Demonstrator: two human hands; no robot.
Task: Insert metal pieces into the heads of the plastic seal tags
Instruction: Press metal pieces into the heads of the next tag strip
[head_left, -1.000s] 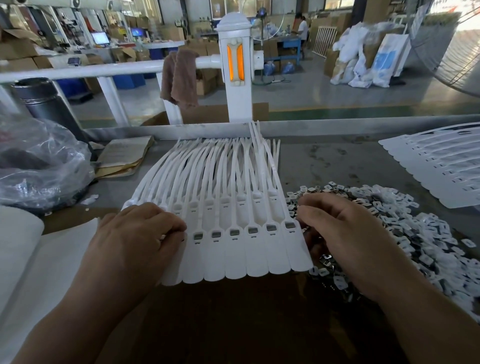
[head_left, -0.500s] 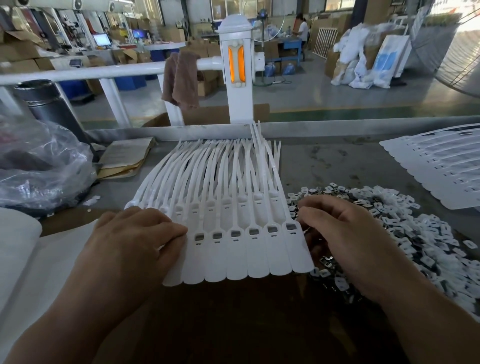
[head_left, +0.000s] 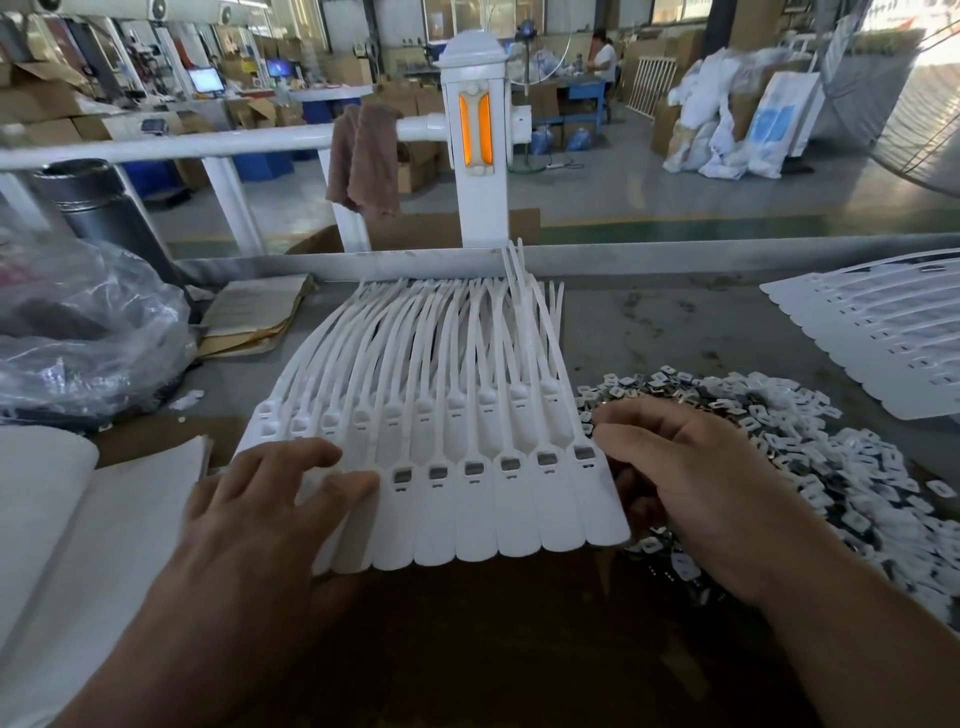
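The grey worktop (head_left: 675, 322) fills the lower half of the view, scuffed and stained. A white rail and post (head_left: 480, 171) with two orange strips stands behind it at twelve o'clock. A brown towel (head_left: 363, 156) hangs over the rail just left of the post.

At nine o'clock a crumpled clear plastic bag (head_left: 88, 332) sits on the worktop. Something dark lies inside it, too blurred to make out. A dark metal cylinder (head_left: 98, 202) stands behind the bag at ten o'clock. A stack of white sheets (head_left: 78, 519) lies at eight o'clock.

The sheet of white seal tags (head_left: 467, 395) lies flat in the centre, tails fanning toward twelve o'clock and broad heads toward six. A second tag sheet (head_left: 883, 332) lies well apart at two o'clock. The pile of small metal pieces (head_left: 841, 467) spreads from three to four o'clock, touching the centre sheet's right edge.

The left hand (head_left: 260, 519) rests on the sheet's left side at seven o'clock, fingers spread and fairly straight. The right hand (head_left: 701, 478) sits at four o'clock on the pile against the sheet's right edge. Its fingers are bent down and the tips are hidden, so I cannot tell whether it holds a piece.

A worn paper booklet (head_left: 254, 312) lies at ten o'clock, its print unreadable. Six tag heads (head_left: 509, 462) on the right show grey inserts.
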